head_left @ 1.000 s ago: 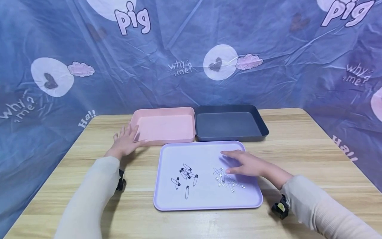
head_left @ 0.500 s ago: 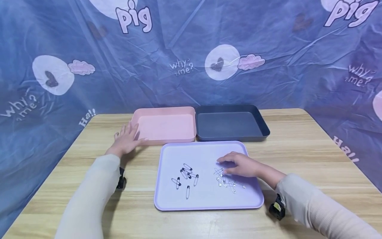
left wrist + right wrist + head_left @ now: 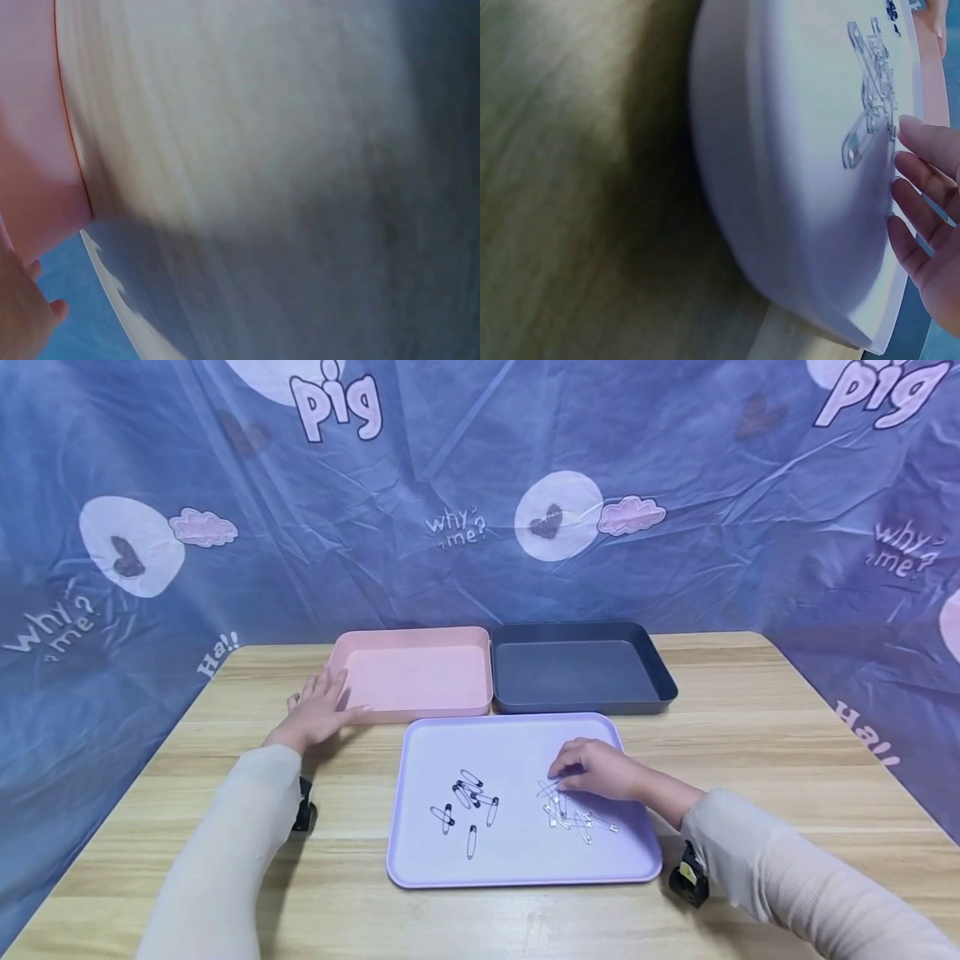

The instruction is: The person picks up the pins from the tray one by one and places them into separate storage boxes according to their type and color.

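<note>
My left hand point(image 3: 315, 717) lies with spread fingers at the left rim of the pink tray point(image 3: 416, 710); only part of the left hand point(image 3: 22, 307) shows in the left wrist view. My right hand point(image 3: 603, 768) is low over the lilac tray point(image 3: 517, 868), thumb and fingers bent, right at the pile of silver safety pins point(image 3: 577, 822). In the right wrist view, a small gap shows between the thumb point(image 3: 922, 135) and the forefinger, with no pin between them. Several black-headed safety pins point(image 3: 472, 793) lie loose on the tray's left half.
A dark grey tray point(image 3: 585, 706) stands beside the pink one, behind the lilac tray. All are on a wood-grain table point(image 3: 750, 718). A blue printed cloth point(image 3: 390, 577) hangs behind the table and at its sides.
My right hand has moved left and its fingers have drawn in, thumb and fingertips closer together by the silver pins. My left hand has stayed at the pink tray.
</note>
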`<state>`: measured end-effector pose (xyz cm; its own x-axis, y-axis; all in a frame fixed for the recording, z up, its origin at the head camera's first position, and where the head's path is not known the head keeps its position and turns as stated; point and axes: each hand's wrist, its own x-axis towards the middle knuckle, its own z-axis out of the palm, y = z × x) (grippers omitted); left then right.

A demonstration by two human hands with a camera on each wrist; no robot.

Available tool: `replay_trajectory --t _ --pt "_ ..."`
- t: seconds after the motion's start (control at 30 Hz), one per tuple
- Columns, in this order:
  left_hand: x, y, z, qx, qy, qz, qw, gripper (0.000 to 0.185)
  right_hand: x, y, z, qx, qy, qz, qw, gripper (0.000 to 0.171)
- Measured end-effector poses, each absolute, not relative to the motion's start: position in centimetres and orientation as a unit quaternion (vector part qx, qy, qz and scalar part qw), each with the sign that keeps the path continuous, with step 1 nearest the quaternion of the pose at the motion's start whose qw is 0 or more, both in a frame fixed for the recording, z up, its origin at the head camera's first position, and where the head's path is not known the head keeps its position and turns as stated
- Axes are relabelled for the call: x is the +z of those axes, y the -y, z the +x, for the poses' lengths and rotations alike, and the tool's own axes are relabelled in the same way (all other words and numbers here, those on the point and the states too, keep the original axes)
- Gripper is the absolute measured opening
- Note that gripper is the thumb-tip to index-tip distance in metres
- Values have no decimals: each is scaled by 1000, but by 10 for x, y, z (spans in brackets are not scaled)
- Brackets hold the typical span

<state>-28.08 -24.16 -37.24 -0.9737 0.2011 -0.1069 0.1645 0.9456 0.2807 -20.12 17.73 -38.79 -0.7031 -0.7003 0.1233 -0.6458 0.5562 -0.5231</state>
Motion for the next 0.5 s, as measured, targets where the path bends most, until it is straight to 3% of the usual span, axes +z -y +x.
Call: replay_trajectory --t 0.5 --pt "-374 244 -283 164 -980 84 81 93 -389 -169 -203 -291 -881 -364 79 12"
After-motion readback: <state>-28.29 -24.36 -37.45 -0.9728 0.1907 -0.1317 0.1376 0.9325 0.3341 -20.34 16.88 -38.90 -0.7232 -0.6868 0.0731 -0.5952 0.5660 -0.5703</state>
